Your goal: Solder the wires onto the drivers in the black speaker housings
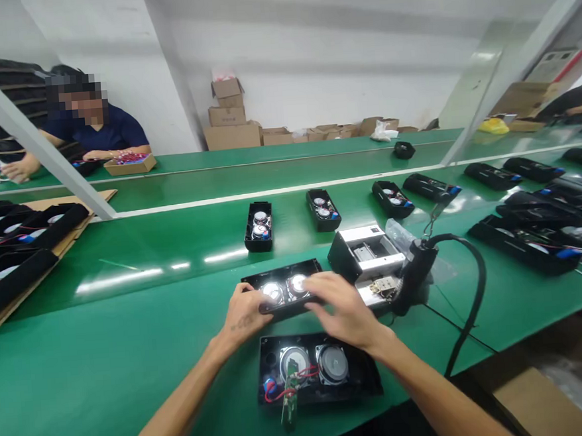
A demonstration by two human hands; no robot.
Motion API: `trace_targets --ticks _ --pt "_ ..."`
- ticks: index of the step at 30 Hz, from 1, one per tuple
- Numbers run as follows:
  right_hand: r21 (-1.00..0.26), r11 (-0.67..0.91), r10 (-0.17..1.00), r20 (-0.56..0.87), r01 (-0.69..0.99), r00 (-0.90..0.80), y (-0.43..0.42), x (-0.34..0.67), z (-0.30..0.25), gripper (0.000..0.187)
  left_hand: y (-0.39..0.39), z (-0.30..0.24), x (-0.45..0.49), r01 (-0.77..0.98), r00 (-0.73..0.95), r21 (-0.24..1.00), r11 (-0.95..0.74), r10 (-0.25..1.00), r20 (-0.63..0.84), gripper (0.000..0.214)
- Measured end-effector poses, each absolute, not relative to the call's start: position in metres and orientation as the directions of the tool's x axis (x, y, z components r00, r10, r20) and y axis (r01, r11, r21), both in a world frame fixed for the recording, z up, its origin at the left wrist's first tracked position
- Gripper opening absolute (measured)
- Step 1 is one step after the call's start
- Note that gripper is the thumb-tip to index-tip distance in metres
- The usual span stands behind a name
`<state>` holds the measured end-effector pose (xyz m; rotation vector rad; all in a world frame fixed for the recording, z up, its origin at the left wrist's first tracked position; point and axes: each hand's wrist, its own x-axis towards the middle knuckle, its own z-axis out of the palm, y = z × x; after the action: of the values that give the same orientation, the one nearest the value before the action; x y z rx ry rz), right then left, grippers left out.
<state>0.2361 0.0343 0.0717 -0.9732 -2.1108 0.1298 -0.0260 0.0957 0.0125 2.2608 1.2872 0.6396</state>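
In the head view, my left hand [245, 312] grips the left end of a black speaker housing [291, 305], which is tilted up over the green bench. Two round silver speakers sit inside it. My right hand [345, 312] is at the housing's right end, fingers reaching over the right speaker [296, 284] and thumb apart from them; whether it touches is unclear. Just below lies a second black housing [328, 393] with two speakers, red wires, a blue connector and a green circuit board [290, 397] lying across it.
Right of my hands stand a black-and-white machine [367, 249] and a hanging black tool [415, 276] with a thick cable. Several housings [258, 227] line the bench behind. More sit on cardboard [68, 243] at left. A person [95, 129] works across the bench at far left.
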Motion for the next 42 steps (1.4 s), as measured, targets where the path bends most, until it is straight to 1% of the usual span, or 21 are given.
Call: trace_targets --ticks 1,2,3,5,6,7,9,11,14,16,17,19,21,23,25,28,32,34,37,39,42 --pt "-0.394 0.658 0.632 0.753 0.642 -0.186 0.019 0.254 0.071 0.031 0.091 0.007 -0.027 0.651 0.477 0.538 -0.536 0.84 0.259 0.015" --pt "-0.421 0.569 0.554 0.831 0.706 0.049 0.007 0.272 0.07 0.027 0.087 0.001 -0.028 0.636 0.505 0.467 -0.614 0.789 0.35 0.018" --pt "-0.478 0.441 0.476 0.842 0.76 0.253 -0.002 0.289 0.069 0.032 0.085 -0.003 -0.029 0.619 0.533 0.389 -0.682 0.729 0.43 0.019" --pt "-0.601 0.162 0.413 0.761 0.782 0.5 -0.01 0.318 0.064 0.058 0.085 -0.008 -0.03 0.595 0.573 0.276 -0.754 0.64 0.513 0.02" --pt "-0.648 0.055 0.452 0.694 0.76 0.56 -0.009 0.33 0.06 0.067 0.086 -0.009 -0.03 0.592 0.581 0.247 -0.767 0.619 0.529 0.019" --pt "-0.687 -0.02 0.529 0.609 0.726 0.591 -0.006 0.34 0.056 0.069 0.087 -0.009 -0.029 0.594 0.584 0.227 -0.772 0.607 0.539 0.018" --pt "-0.762 -0.096 0.666 0.429 0.64 0.61 0.004 0.352 0.048 0.06 0.088 -0.008 -0.028 0.598 0.583 0.208 -0.774 0.599 0.549 0.017" --pt "-0.839 -0.069 0.706 0.341 0.54 0.621 0.012 0.358 0.04 0.05 0.088 -0.008 -0.028 0.601 0.581 0.208 -0.772 0.601 0.549 0.018" --pt "-0.931 0.143 0.734 0.327 0.335 0.595 0.016 0.357 0.034 0.043 0.089 -0.012 -0.031 0.601 0.581 0.214 -0.77 0.605 0.544 0.02" --pt "-0.951 0.259 0.777 0.31 0.17 0.548 0.015 0.355 0.04 0.037 0.092 -0.017 -0.035 0.599 0.578 0.22 -0.77 0.606 0.547 0.02" --pt "-0.946 0.303 0.771 0.315 0.115 0.554 0.014 0.354 0.047 0.035 0.094 -0.019 -0.036 0.599 0.576 0.225 -0.769 0.608 0.547 0.02" --pt "-0.905 0.418 0.691 0.374 0.081 0.619 0.014 0.352 0.064 0.033 0.099 -0.023 -0.037 0.595 0.574 0.233 -0.769 0.609 0.548 0.019" --pt "-0.842 0.527 0.588 0.46 0.116 0.666 0.016 0.348 0.082 0.033 0.103 -0.024 -0.035 0.588 0.576 0.233 -0.775 0.603 0.552 0.018" --pt "-0.801 0.574 0.54 0.525 0.168 0.658 0.02 0.344 0.095 0.033 0.106 -0.022 -0.031 0.582 0.574 0.234 -0.779 0.597 0.56 0.018" --pt "-0.803 0.562 0.561 0.546 0.198 0.622 0.025 0.34 0.099 0.031 0.107 -0.021 -0.027 0.586 0.566 0.239 -0.774 0.602 0.563 0.018" --pt "-0.842 0.5 0.656 0.52 0.2 0.547 0.027 0.337 0.098 0.029 0.108 -0.02 -0.023 0.594 0.564 0.234 -0.77 0.606 0.561 0.019" --pt "-0.88 0.466 0.781 0.458 0.092 0.424 0.019 0.321 0.1 0.03 0.108 -0.022 -0.022 0.594 0.572 0.211 -0.776 0.593 0.566 0.02" --pt "-0.849 0.527 0.789 0.473 -0.034 0.392 0.016 0.303 0.103 0.029 0.107 -0.024 -0.022 0.593 0.58 0.207 -0.778 0.591 0.561 0.02" --pt "-0.741 0.65 0.737 0.559 -0.172 0.38 0.023 0.267 0.105 0.023 0.105 -0.024 -0.02 0.602 0.575 0.218 -0.768 0.607 0.549 0.019" --pt "-0.696 0.687 0.717 0.603 -0.207 0.35 0.034 0.245 0.101 0.021 0.104 -0.023 -0.018 0.608 0.563 0.228 -0.761 0.615 0.552 0.02" --pt "-0.714 0.669 0.739 0.607 -0.207 0.292 0.053 0.223 0.091 0.02 0.103 -0.02 -0.016 0.609 0.556 0.238 -0.757 0.621 0.553 0.021"
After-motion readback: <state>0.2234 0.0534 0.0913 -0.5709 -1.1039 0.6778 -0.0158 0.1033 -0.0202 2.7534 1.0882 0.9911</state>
